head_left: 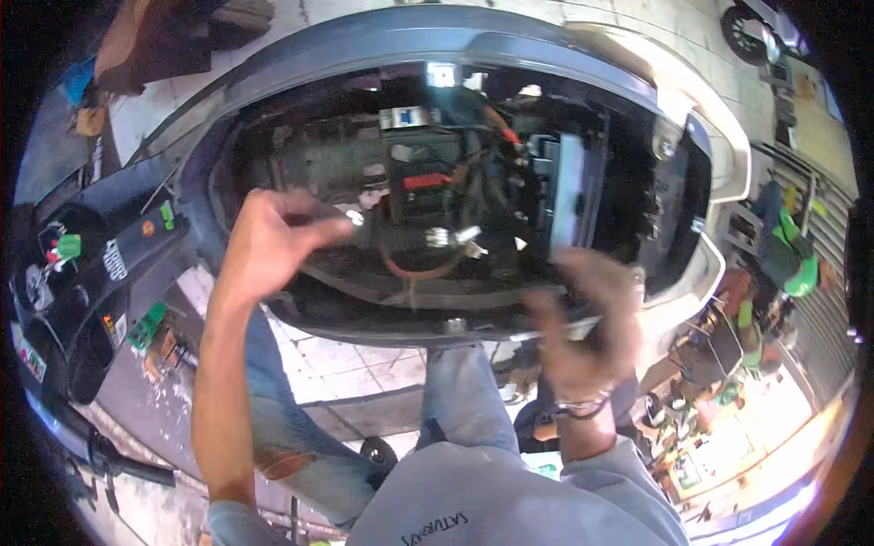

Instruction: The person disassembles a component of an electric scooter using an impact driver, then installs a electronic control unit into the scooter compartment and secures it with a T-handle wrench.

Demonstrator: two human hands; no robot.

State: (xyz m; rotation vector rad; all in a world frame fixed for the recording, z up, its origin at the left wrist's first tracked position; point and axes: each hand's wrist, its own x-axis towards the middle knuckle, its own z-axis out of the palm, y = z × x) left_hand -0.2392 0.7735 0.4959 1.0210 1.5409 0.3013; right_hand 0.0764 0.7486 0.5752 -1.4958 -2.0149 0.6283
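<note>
A grey scooter body [510, 41] lies open below me, its compartment [437, 182] full of wires, a red part [426, 180] and an orange cable loop [419, 270]. My left hand [273, 241] is raised over the compartment's left side, fingertips pinched together at a small white connector [354, 217]. More white connectors [455, 237] hang loose in the middle. My right hand [592, 318], blurred by motion and wearing a wrist bracelet, hovers over the compartment's near right rim with fingers curled; nothing shows in it.
The scooter's black handlebar and dash area [82, 273] with green tags sits at the left. Tiled floor [337, 364] lies under my jeans-clad legs. Tools and clutter [719, 409] cover the floor at right, where a person in green [792, 255] sits. A wheel [746, 32] stands top right.
</note>
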